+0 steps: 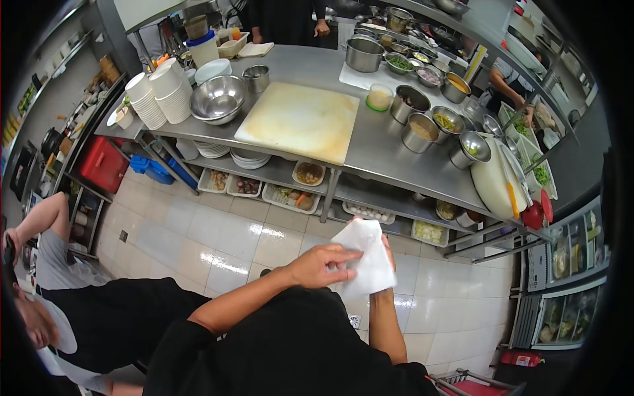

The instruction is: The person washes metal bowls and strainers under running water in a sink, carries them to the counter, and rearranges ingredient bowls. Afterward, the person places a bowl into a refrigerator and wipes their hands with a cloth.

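Along the left of my remote view, a person (119, 317) in a dark top is close by, and beyond them smooth white bowls (168, 86) rise in ribbed stacks on the dull steel table (297, 65). Next I pick out a round, shiny metal bowl (218, 99), then a thick, rectangular chopping board (300, 115), its pale face stained yellowish. Below, over glossy square floor tiles (191, 228), my left hand (322, 266) reaches in, fingers half curled and parted, gripping nothing; the fingertips lie over the near face of a white sheet (376, 264). Thin, matt and lightly creased, it may be cloth or paper; I cannot tell. It sits between my two hands, against the front of my right hand (389, 252), whose skin shows only along its edge, so I cannot tell how far those fingers are closed. Farther right, cylindrical steel pots (419, 135) crowd the table, and a glass-fronted fridge (571, 317) stands beyond.
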Demonstrator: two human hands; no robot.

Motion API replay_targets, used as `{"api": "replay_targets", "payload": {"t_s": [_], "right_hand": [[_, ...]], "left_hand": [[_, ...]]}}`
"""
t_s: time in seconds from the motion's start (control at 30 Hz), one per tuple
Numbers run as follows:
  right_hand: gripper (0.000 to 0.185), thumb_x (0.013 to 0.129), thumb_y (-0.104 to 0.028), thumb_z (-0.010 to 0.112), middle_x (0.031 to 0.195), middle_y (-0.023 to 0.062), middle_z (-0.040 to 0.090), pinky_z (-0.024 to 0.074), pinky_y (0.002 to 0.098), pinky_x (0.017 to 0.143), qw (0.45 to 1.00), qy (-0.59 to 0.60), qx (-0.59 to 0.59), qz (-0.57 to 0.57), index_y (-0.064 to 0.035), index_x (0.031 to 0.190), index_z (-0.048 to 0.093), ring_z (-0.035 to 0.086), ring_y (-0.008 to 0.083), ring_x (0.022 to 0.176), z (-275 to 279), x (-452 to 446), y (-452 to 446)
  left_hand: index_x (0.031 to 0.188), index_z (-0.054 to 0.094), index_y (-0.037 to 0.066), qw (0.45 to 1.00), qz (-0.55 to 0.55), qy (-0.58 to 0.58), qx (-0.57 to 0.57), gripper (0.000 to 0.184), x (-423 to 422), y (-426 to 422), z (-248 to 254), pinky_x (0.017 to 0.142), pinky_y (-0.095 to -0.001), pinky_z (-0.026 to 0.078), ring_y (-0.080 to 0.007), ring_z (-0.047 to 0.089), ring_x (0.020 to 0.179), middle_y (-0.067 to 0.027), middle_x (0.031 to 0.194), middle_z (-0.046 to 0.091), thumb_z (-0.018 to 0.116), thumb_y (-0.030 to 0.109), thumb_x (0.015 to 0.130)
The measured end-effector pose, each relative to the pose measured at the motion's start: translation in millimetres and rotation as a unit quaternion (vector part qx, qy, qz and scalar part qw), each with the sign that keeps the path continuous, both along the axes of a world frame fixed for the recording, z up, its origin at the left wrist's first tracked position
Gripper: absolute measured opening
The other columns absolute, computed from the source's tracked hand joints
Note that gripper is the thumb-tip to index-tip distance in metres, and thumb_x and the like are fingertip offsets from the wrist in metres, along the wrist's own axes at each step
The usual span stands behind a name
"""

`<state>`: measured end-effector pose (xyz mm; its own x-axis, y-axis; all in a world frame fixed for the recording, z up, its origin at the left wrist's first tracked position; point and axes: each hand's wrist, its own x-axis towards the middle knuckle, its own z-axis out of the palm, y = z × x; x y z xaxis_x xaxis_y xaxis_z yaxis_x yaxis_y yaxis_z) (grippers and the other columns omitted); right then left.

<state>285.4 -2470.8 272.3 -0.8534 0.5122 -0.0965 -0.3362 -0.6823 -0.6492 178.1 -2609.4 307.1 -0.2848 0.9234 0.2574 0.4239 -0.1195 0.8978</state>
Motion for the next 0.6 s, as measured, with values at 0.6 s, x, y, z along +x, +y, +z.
{"api": "replay_targets", "payload": {"t_s": [0.6], "right_hand": [[0.072, 0.08, -0.049, 0.061, 0.122, 0.0239, 0.044, 0.0355, 0.0458, 0.09, 0.805, 0.524, 0.249, 0.125, 0.0082, 0.121, 0.046, 0.046, 0.0348, 0.11, 242, 21, -50]], "left_hand": [[0.113, 0.057, -0.001, 0.945, -0.015, -0.188, -0.267, 0.033, -34, -41, -110, 0.065, -0.0225, 0.046, -0.008, 0.056, 0.071, -0.0023, 0.081, 0.063, 0.056, 0.022, 0.09]]}}
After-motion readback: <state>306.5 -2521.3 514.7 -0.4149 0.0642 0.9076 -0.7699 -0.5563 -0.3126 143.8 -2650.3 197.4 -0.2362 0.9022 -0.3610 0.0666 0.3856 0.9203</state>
